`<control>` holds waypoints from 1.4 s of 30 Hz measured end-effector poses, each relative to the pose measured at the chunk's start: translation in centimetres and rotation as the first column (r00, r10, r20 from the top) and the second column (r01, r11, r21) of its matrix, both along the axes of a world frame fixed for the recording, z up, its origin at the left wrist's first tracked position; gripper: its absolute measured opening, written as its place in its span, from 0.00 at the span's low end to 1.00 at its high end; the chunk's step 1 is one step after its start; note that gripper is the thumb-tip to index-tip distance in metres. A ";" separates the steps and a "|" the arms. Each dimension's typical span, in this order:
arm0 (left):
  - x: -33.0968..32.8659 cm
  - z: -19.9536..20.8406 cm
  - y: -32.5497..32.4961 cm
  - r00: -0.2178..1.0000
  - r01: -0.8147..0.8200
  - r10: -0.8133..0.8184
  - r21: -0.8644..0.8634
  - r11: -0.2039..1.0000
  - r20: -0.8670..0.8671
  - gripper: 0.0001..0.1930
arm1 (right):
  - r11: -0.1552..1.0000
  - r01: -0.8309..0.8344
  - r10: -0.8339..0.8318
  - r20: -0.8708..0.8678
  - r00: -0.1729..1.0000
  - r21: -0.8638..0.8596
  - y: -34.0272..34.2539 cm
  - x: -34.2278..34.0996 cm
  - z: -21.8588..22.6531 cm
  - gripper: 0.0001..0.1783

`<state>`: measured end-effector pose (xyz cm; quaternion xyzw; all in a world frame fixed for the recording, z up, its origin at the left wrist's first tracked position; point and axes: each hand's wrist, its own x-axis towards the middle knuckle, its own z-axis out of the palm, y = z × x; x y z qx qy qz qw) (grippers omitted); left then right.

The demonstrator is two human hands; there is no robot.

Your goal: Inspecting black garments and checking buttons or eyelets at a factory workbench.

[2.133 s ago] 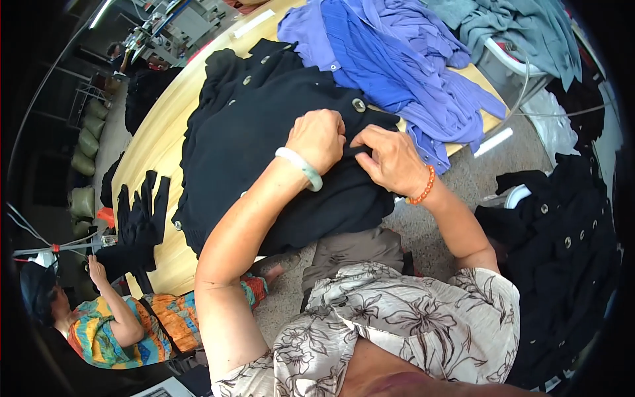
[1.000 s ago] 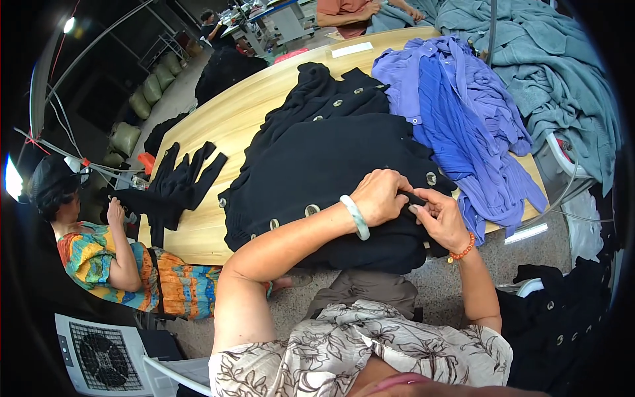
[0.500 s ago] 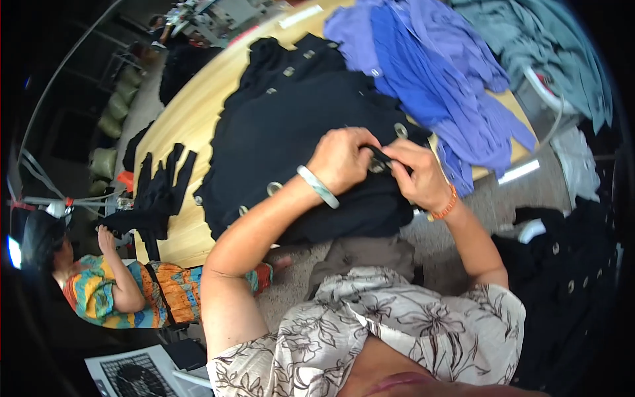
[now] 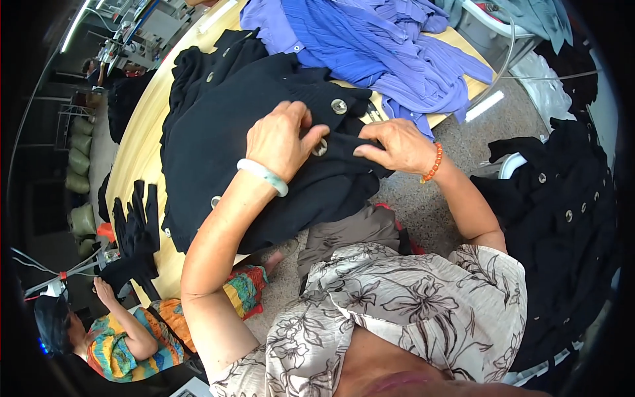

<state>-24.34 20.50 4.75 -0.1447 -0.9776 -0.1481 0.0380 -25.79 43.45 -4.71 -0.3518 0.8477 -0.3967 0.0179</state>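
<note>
Most of the black knit cardigan (image 4: 218,132) lay on the wood-topped table (image 4: 137,155). The right hand (image 4: 400,147) pinched its edge; whether the left hand (image 4: 281,140), thumb by a button (image 4: 321,147), gripped cloth was unclear. It looked soft, limp, best held along the buttoned edge.

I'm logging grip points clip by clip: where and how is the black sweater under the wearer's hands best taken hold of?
Likely by the narrow fold beside the button near the left hand, pinched from the right, as the right hand does. The black sweater lies soft and spread out, so this fold offers more to pinch than its broad middle.
</note>
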 end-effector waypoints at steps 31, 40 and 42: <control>-5.0 -3.3 2.3 0.825 -0.344 -0.057 0.581 0.738 0.562 0.07 | 0.925 0.202 -0.231 -0.056 0.971 -0.323 -2.0 0.6 0.6 0.20; -0.8 -2.8 2.8 0.988 0.148 -0.156 0.204 0.968 0.023 0.13 | 0.938 0.141 -0.152 -0.013 0.988 -0.316 -1.5 0.6 1.2 0.17; -0.7 -3.0 2.6 0.994 0.100 -0.110 0.244 0.965 0.029 0.12 | 0.955 0.098 -0.120 -0.061 0.991 -0.281 -1.3 0.5 1.6 0.17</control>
